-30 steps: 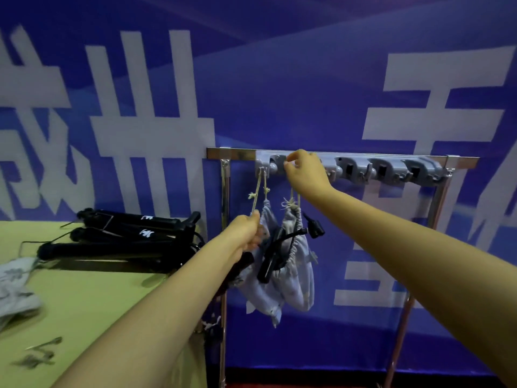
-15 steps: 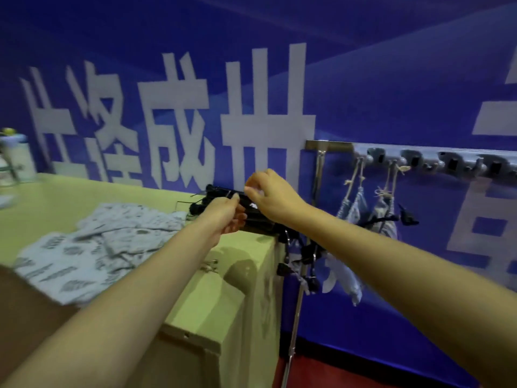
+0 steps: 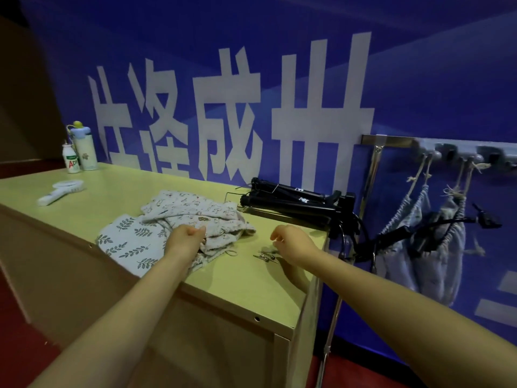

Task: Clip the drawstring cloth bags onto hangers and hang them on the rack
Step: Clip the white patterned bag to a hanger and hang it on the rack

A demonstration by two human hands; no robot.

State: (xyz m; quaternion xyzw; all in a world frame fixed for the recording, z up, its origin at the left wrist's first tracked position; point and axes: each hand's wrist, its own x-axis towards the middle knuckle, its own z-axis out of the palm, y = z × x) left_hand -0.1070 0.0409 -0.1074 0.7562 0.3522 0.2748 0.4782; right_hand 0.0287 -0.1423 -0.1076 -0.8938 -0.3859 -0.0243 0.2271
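A heap of patterned drawstring cloth bags [image 3: 193, 211] lies on the yellow-green table [image 3: 237, 284], with a leaf-print one [image 3: 131, 242] at its left. My left hand [image 3: 186, 239] pinches the near edge of the heap's top bag. My right hand [image 3: 291, 242] hovers with curled fingers and nothing in it, just above several small metal clips [image 3: 267, 254]. Black hangers [image 3: 293, 203] are stacked at the table's far right corner. To the right stands the rack [image 3: 375, 141]. From its grey hook strip [image 3: 461, 155] two pale bags [image 3: 405, 228] [image 3: 450, 253] hang with black hangers clipped on.
Two bottles [image 3: 84, 149] [image 3: 70, 162] stand at the table's far left, with a white hand-held fan [image 3: 63, 190] lying near them. A blue banner with large white characters [image 3: 223, 113] covers the wall behind. The floor below is red.
Both hands have left the rack and the hanger stack. They dropped to the table, the left onto the bag heap, the right over the clips. The view has swung left.
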